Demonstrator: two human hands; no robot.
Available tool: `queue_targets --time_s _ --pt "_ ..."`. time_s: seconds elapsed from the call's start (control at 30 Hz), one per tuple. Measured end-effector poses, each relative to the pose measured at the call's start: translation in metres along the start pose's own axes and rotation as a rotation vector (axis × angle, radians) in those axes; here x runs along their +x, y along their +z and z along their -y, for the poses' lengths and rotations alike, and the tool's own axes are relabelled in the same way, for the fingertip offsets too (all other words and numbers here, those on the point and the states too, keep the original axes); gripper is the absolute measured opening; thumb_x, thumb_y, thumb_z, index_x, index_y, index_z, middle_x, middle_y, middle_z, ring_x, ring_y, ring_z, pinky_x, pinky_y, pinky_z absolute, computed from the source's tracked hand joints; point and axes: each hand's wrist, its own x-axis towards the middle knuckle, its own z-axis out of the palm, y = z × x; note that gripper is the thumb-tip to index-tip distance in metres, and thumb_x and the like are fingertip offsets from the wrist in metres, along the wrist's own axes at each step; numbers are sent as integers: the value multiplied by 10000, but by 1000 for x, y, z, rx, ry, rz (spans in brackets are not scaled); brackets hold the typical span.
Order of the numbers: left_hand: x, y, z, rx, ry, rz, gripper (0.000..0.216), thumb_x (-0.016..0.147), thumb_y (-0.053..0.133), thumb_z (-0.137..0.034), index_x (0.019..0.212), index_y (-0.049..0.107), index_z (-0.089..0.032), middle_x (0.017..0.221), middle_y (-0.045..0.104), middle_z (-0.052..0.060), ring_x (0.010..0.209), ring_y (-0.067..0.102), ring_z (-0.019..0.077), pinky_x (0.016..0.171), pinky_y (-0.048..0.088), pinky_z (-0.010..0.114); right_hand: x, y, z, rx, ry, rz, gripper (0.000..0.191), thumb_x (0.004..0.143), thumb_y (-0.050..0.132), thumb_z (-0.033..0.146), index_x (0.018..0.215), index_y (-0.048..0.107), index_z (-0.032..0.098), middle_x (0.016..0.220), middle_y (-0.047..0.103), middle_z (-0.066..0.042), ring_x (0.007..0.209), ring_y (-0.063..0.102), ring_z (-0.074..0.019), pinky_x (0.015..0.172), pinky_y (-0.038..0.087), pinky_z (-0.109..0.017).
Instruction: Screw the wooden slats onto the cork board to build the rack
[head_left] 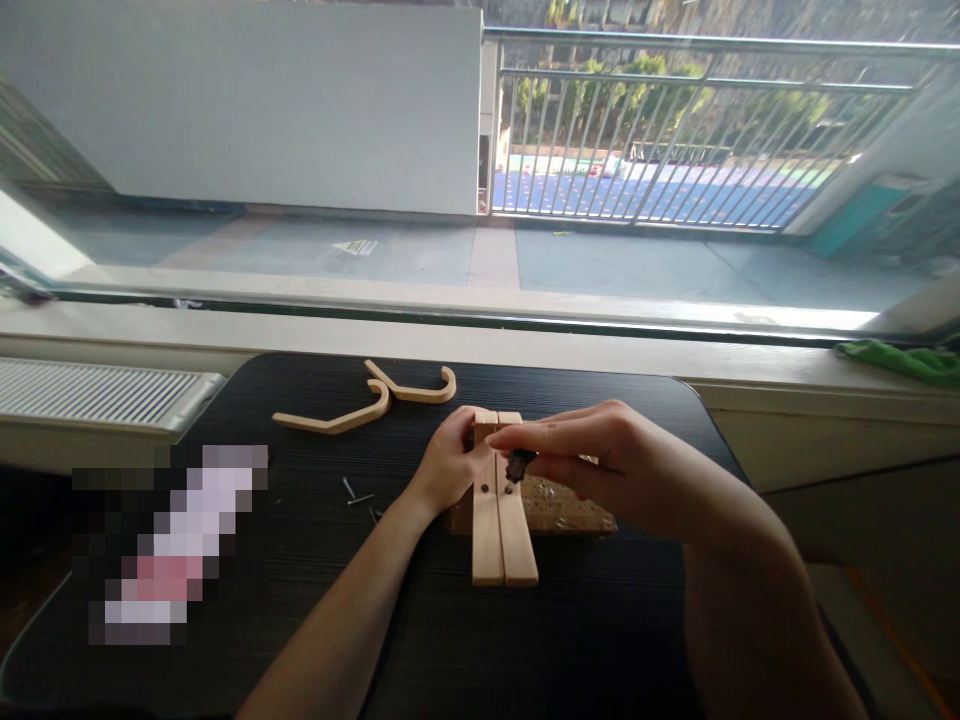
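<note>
Wooden pieces [487,545], two pale lengths set side by side with a thin seam between them, are lying near the middle of the table, their near ends spreading slightly apart. They are resting across the left part of a brown block [574,515], which is showing clear, shiny wrapping and small bright bits on top. On the left piece I am seeing a dark round spot; on the right piece a small shiny spot is sitting level with it.

My left hand [446,465] is closing around the far part of the pair from the left side. My right hand [611,450] is pinching a dark tool [517,463] between thumb and fingers, its tip pointing down at the shiny spot; I cannot tell whether they are touching.

Left of the left hand, some loose screws [360,499] are lying on the black table [600,620]. Beyond them, two curved wooden hooks [424,393] are lying close together. A pixelated patch is hiding something at the left. Farther out, a white radiator [105,395] is standing beside the table, and a green cloth [904,362] is lying on the sill under the window.
</note>
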Motion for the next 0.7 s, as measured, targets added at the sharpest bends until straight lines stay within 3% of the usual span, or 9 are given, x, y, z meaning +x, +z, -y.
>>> queue_targets --time_s 0.27,0.6,0.7 --pt "1 1 -2 0 4 -14 59 745 620 -126 751 584 -172 782 603 8 793 575 169 774 467 308 -2 -2 -7 68 39 24 341 948 559 172 1268 675 182 1138 744 -38 990 696 -166 848 517 -229" --pt "0 0 0 14 0 -13 67 731 621 -118 754 586 -170 838 636 23 861 603 189 835 476 333 2 1 -9 72 -16 -11 388 931 580 127 1298 656 227 1129 747 -32 1016 693 -163 881 519 -237" --pt "0 -1 -2 21 -5 -15 82 714 629 -106 746 589 -171 835 642 20 874 607 192 841 475 332 3 2 -10 63 -28 -23 370 924 606 146 1278 672 233 1076 759 -28 946 707 -154 834 527 -225"
